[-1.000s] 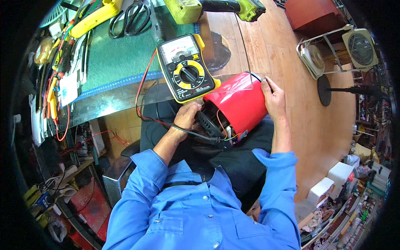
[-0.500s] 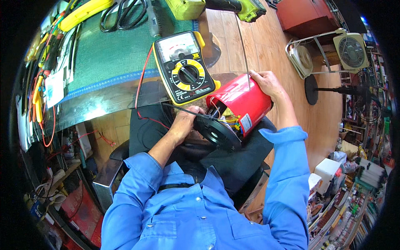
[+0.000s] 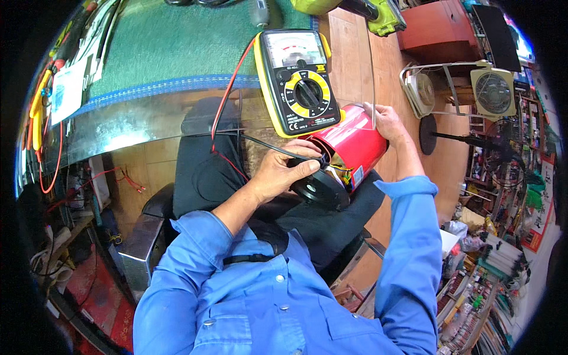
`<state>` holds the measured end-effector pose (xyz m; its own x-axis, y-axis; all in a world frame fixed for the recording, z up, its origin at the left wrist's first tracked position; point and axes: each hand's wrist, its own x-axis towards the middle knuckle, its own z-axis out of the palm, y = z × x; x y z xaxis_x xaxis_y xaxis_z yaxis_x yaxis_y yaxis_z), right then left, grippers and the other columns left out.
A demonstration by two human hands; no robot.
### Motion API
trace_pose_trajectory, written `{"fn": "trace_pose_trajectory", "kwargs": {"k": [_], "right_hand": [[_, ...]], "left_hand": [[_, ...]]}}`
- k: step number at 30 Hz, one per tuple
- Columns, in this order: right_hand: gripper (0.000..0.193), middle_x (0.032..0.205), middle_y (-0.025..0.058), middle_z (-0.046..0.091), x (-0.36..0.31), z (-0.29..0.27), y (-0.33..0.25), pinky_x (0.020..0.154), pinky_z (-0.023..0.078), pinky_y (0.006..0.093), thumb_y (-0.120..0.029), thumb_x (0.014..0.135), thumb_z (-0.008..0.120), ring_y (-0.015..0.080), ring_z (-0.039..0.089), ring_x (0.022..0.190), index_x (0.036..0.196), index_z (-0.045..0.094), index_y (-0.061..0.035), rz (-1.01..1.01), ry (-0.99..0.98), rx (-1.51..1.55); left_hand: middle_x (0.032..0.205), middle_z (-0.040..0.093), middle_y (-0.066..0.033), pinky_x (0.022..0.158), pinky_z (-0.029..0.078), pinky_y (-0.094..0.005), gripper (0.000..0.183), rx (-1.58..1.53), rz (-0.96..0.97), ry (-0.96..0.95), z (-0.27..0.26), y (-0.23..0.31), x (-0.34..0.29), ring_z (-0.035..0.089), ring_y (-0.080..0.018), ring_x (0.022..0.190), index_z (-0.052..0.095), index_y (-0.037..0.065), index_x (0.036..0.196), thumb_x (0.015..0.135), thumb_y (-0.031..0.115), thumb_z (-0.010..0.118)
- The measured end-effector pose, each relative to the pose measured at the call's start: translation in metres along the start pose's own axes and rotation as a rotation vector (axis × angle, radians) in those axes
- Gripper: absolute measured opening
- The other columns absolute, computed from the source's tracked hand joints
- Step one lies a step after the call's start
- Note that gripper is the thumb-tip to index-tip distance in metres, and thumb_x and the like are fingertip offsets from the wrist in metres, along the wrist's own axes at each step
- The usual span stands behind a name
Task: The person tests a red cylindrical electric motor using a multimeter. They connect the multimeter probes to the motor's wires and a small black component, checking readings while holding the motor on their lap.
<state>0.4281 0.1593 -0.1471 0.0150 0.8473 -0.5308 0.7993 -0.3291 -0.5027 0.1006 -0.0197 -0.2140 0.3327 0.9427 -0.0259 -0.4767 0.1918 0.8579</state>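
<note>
The red housing lies tilted above the person's right thigh, its open end to the left, partly seen through the clear near corner of the worktop. The right hand is curled round its far right end; the left hand is nearly closed, thumb and fingers gripping the black round base by the black cord, though how firmly I cannot tell. Thin wires run between base and housing, so pulling the two apart or twisting them could well strain a joint. The multimeter stands at the worktop's near edge, its red lead hanging over; a snagging forearm might drag it off. As for writing, the meter carries white print round its yellow-and-black dial, the housing has a small pale label too small to read, and a red-and-white sheet with large characters shows far right.
</note>
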Motion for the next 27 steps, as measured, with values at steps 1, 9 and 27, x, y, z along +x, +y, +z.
{"fn": "trace_pose_trajectory", "kwargs": {"k": [1,9,27], "right_hand": [[0.057,0.097,0.0105,0.082,-0.001,0.003,0.003,0.082,0.061,0.0357,-0.049,0.112,0.068,0.0161,0.074,0.087,0.123,0.082,0.0046,0.025,0.030,0.015],[0.064,0.130,0.0211,0.077,-0.028,0.017,0.050,0.106,0.055,0.0369,-0.048,0.110,0.069,0.0233,0.072,0.120,0.147,0.069,0.0047,-0.137,0.302,0.136],[0.079,0.161,0.0444,0.049,-0.196,0.111,-0.010,0.124,0.047,0.0528,-0.011,0.089,0.084,0.0547,0.054,0.150,0.159,0.053,0.0092,-0.383,0.463,-0.496]], "left_hand": [[0.133,0.073,-0.0105,0.111,0.052,-0.0396,0.026,-0.015,-0.011,0.023,0.000,-0.001,0.000,0.067,-0.0211,0.127,0.081,0.002,0.120,0.104,0.022,0.081],[0.098,0.076,-0.0015,0.081,0.056,-0.0278,0.017,-0.154,-0.162,0.249,-0.001,-0.022,0.008,0.068,-0.0084,0.089,0.079,0.003,0.111,0.107,0.020,0.080],[0.090,0.072,-0.0005,0.073,0.052,-0.0323,0.024,-0.119,-0.137,0.277,0.000,-0.022,0.034,0.063,-0.0096,0.081,0.077,0.001,0.105,0.107,0.025,0.079]]}}
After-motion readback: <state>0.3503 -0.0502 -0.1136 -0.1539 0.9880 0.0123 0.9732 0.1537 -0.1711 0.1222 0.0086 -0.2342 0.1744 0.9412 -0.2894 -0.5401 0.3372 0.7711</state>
